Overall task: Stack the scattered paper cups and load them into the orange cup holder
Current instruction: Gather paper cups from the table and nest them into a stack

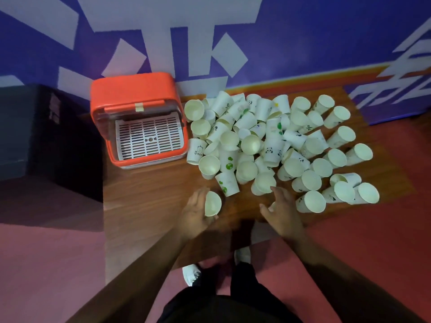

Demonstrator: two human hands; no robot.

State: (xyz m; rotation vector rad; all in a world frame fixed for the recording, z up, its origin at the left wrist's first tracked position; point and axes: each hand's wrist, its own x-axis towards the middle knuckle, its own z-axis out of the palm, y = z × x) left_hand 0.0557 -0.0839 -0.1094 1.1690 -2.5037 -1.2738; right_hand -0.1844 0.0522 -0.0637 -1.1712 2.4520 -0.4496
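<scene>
Several white paper cups lie and stand in a loose heap across the right half of the wooden table. My left hand holds one paper cup, its mouth turned toward me, near the table's front. My right hand reaches with spread fingers toward the nearest cups of the heap; a bit of white shows at its thumb, and I cannot tell whether it holds a cup. The orange cup holder stands at the table's back left, its clear lid raised over a white slotted tray.
A dark box sits left of the table, beside the holder. A blue wall with white shapes backs the table. Red floor lies to the right, and my shoes show below the front edge.
</scene>
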